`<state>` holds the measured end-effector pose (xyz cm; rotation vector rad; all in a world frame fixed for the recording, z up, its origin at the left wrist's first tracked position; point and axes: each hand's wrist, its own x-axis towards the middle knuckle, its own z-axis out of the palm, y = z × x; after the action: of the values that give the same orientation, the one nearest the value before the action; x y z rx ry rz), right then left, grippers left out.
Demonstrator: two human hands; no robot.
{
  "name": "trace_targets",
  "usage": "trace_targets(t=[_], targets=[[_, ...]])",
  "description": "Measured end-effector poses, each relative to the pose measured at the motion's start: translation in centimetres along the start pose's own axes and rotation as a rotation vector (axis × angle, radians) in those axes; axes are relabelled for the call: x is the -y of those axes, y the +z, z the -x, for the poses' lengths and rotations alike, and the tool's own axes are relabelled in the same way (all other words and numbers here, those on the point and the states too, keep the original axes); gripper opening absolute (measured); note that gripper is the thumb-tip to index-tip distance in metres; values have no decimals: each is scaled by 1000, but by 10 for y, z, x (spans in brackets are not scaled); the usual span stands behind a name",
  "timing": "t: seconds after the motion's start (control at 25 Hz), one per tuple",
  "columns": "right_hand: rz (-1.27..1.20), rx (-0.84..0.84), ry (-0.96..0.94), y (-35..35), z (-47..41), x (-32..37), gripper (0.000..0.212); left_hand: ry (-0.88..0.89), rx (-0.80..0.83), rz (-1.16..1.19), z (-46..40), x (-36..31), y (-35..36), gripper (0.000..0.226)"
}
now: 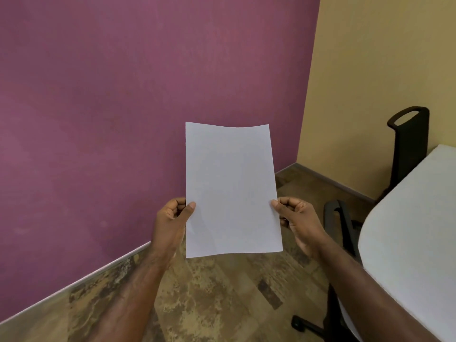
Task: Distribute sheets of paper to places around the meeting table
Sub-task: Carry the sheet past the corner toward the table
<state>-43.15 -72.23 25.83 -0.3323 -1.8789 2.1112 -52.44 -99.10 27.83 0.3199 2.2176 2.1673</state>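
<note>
White paper (232,191), one sheet or a thin stack, is held upright in front of me, blank on the side I see. My left hand (172,215) pinches its left edge with the thumb on the front. My right hand (296,215) pinches the right edge the same way. The white meeting table (414,230) shows its rounded corner at the right, apart from the paper. No sheets are visible on the part of the table in view.
A purple wall (111,107) fills the left and a yellow wall (370,70) the right, meeting in a corner. Black office chairs stand by the table, one at the back (409,149) and one close (340,225). Mottled brown floor (209,297) lies below.
</note>
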Motion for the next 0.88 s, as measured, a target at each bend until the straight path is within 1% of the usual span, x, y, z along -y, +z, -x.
trace_targets(t=[0.2, 0.44, 0.64, 0.8, 0.88], targets=[[-36, -60, -1, 1, -117, -2, 20, 1, 34, -11, -125, 6, 23, 8], [9, -129, -2, -12, -240, 8, 21, -15, 93, 18, -262, 19, 71, 8], [95, -231, -11, -41, -340, 4, 20, -32, 210, 46, -385, 47, 132, 20], [131, -390, -20, -69, -408, -2, 18, -4, 340, 61, -480, 67, 196, 13], [125, -470, -23, -83, -429, -3, 18, 1, 424, 50, -516, 71, 230, 14]])
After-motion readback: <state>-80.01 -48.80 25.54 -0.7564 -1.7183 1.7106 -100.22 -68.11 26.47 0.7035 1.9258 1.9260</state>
